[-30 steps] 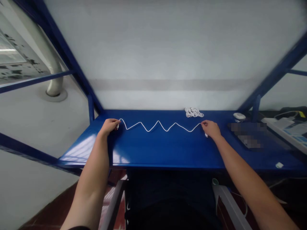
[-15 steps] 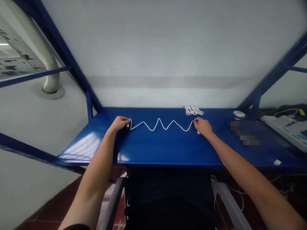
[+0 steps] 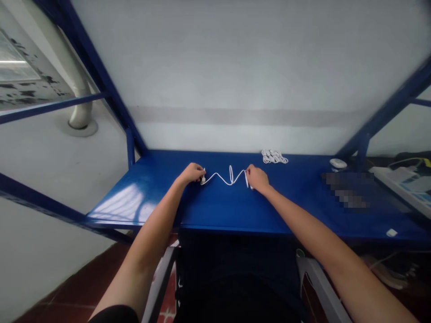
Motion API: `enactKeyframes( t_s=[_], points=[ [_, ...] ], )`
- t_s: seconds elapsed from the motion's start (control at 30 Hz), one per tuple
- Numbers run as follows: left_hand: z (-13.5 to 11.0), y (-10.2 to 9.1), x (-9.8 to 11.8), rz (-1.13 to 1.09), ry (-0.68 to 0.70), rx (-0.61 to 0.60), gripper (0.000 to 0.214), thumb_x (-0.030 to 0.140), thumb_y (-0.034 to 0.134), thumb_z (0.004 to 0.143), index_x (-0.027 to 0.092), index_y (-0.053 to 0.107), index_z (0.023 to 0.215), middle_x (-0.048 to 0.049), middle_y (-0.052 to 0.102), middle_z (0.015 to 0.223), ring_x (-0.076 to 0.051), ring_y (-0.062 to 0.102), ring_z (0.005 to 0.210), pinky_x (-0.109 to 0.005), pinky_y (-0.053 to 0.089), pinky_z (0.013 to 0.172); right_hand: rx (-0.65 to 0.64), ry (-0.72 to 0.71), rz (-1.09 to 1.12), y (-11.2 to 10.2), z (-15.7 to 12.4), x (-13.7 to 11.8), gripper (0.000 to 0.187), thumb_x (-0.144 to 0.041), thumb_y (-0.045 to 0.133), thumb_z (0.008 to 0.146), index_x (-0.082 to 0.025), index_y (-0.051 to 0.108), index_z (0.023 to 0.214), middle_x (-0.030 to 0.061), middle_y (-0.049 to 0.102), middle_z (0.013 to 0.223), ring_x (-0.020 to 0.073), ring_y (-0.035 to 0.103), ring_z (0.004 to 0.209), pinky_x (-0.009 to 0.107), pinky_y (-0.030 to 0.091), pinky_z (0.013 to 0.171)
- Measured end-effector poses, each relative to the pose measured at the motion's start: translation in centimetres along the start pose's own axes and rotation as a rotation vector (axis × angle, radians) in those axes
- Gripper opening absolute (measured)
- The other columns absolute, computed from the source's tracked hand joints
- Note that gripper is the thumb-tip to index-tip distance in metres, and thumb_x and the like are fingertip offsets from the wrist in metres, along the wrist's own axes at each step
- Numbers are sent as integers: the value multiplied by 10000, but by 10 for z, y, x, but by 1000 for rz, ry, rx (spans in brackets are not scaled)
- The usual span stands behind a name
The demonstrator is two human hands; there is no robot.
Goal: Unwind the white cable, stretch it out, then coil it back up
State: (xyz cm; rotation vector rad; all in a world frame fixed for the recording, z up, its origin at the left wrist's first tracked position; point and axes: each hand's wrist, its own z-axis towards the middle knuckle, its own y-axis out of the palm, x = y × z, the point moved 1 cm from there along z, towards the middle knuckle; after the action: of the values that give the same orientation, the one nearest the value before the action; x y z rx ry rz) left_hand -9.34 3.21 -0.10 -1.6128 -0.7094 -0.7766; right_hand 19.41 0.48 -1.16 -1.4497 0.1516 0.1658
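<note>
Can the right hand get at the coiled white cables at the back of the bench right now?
Probably yes: the right hand is close to the coiled white cables, and nothing shows between them on the blue bench. It is pinching a white cable, though.

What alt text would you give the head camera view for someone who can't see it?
The left hand and right hand hold the ends of a white cable zigzagging on a blue bench. A coiled white bundle lies beyond them.

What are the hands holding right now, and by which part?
The left hand and right hand hold a white cable, each pinching one end of it, close to the connector.
</note>
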Motion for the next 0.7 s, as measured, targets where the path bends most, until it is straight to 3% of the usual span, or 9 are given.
enactKeyframes(
  t_s=[0.13,0.43,0.57,0.7],
  points=[
    [5,27,19,-19,10,-27,242,216,672,737,138,573,531,-28,572,456,-90,508,383,-198,365,411,-3,-18,5,2,1,-18,278,-244,368,971,-146,595,1100,159,705,1020,277,670,949,329,450,781],
    [21,86,54,-101,23,-99,186,179,651,730,123,619,555,-57,605,468,-108,568,418,-195,437,453,5,82,59,2,1,-37,280,-234,402,951,-88,556,1134,238,685,1062,316,645,1066,376,434,877],
    [17,98,58,-93,85,-94,144,181,633,744,117,657,618,-43,603,484,-97,547,417,-196,422,455,12,123,56,3,1,-45,333,-289,399,950,-45,542,1126,272,686,1025,330,666,1016,382,446,848],
    [8,97,55,-114,165,-112,195,229,594,789,120,661,641,-32,601,539,-85,502,425,-210,395,457,-7,136,69,2,0,-42,312,-301,421,936,-79,572,1096,235,699,1025,309,674,988,352,456,823]
  ],
)
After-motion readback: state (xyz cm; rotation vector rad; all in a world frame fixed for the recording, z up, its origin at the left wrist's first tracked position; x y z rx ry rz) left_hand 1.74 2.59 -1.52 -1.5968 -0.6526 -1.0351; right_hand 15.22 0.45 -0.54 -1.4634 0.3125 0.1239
